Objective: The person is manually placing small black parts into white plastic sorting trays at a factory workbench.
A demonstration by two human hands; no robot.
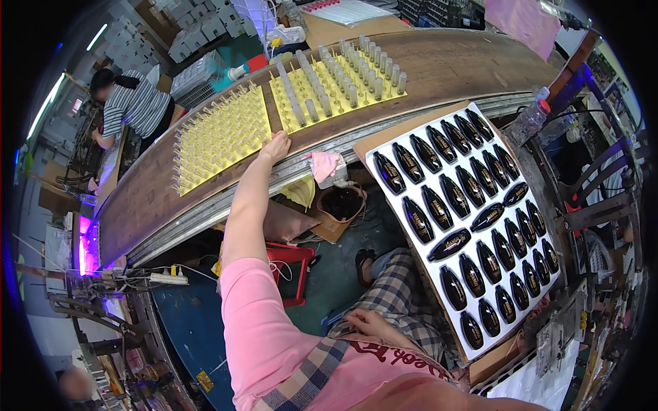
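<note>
My left hand (pixel 277 146) reaches out to the near edge of the conveyor belt, its fingers closed at the corner where two yellow peg boards meet. The left peg board (pixel 223 137) carries rows of bare, pale yellow pegs. On the right peg board (pixel 336 108), several clear, frosted tube-shaped caps (pixel 352 92) stand upright over pegs, mostly toward its right side. My right hand (pixel 367 323) lies on my lap against the checked apron, fingers loosely stretched, holding nothing I can see.
At my right, a white tray (pixel 428 257) holds rows of glossy black bottles (pixel 454 194). A brown tub (pixel 343 203) of dark pieces and a red stool (pixel 296 274) stand below the belt (pixel 137 198). Another person in a striped top (pixel 137 109) works beyond it.
</note>
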